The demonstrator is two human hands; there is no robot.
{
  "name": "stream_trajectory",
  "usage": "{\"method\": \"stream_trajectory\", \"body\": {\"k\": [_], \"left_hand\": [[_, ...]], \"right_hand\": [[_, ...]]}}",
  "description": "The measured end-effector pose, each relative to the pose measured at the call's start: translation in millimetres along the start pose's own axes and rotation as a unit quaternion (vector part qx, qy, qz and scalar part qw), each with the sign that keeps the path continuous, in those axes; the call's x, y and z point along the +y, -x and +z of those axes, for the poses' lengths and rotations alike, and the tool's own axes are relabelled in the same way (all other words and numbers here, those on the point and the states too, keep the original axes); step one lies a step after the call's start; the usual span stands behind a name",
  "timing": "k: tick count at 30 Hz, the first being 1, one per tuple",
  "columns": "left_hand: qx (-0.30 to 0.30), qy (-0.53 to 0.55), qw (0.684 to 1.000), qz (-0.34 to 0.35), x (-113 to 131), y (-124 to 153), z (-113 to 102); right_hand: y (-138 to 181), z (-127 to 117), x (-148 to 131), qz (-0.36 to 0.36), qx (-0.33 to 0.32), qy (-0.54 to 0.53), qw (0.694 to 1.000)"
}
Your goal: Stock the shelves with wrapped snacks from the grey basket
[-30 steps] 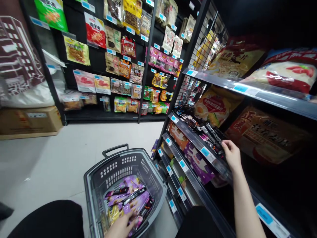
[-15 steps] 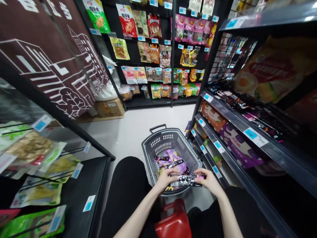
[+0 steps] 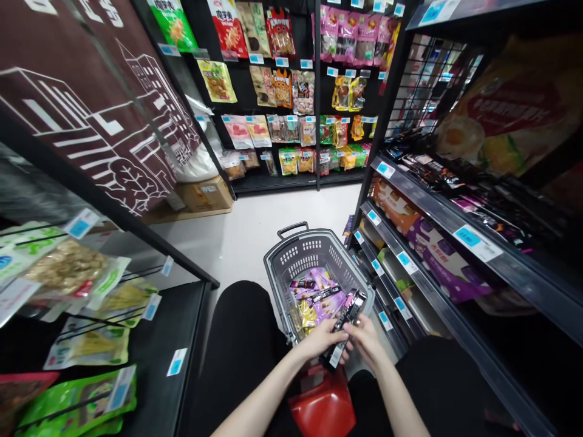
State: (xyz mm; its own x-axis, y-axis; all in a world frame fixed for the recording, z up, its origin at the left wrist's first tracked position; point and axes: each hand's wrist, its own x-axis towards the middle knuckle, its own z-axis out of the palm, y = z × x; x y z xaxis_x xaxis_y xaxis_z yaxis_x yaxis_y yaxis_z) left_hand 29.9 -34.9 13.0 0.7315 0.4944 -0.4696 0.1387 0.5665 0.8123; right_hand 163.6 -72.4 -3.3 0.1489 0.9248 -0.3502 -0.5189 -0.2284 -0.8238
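A dark shelf unit point(image 3: 428, 204) runs down the right side, with more slim packets point(image 3: 423, 164) heaped on one of its levels. Smaller than that, a grey basket point(image 3: 353, 273) stands on the floor between the person's knees, purple packs point(image 3: 336, 304) loose inside it. Just this side of the basket is a glossy red object point(image 3: 323, 408), only partly in view. Over the basket's near rim, the left hand point(image 3: 322, 341) and right hand point(image 3: 365, 341) come together on a small bundle of black packets point(image 3: 354, 303)

The bundle looks light, and the film glossy enough to slide; each packet probably bends a little, and the contents may crush if squeezed. The middle seems the best place to take hold, pinched flat across the width so the pieces do not fan apart

The black packets lie slantwise, the far end pointing into the basket and the near end sticking out below the hands toward the person. Both thumbs press on the upper face near the middle; fingers of both hands appear closed around the sides, though their undersides are hidden
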Motion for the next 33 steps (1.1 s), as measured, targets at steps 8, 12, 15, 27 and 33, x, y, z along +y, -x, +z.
{"method": "stream_trajectory", "body": {"k": [8, 12, 15, 27, 33], "left_hand": [[0.001, -0.053, 0.998, -0.023, -10, 1, 5], [0.008, -0.063, 0.998, -0.029, -15, -1, 11], [-0.01, -0.074, 0.996, -0.046, -18, -3, 11], [-0.149, 0.201, 0.957, -0.145, -18, 1, 7], [0.102, -0.012, 0.993, 0.061, -27, -17, 10]], "right_hand": [[-4, -4, 2, 0.029, 0.01, -0.056, 0.998], [-7, -11, -5, 0.044, 0.028, -0.109, 0.993], [-10, -14, -5, 0.045, 0.059, -0.12, 0.99], [-7, -22, -8, 0.015, 0.06, -0.2, 0.978], [-6, 1, 11, -0.011, 0.07, -0.125, 0.99]]}}
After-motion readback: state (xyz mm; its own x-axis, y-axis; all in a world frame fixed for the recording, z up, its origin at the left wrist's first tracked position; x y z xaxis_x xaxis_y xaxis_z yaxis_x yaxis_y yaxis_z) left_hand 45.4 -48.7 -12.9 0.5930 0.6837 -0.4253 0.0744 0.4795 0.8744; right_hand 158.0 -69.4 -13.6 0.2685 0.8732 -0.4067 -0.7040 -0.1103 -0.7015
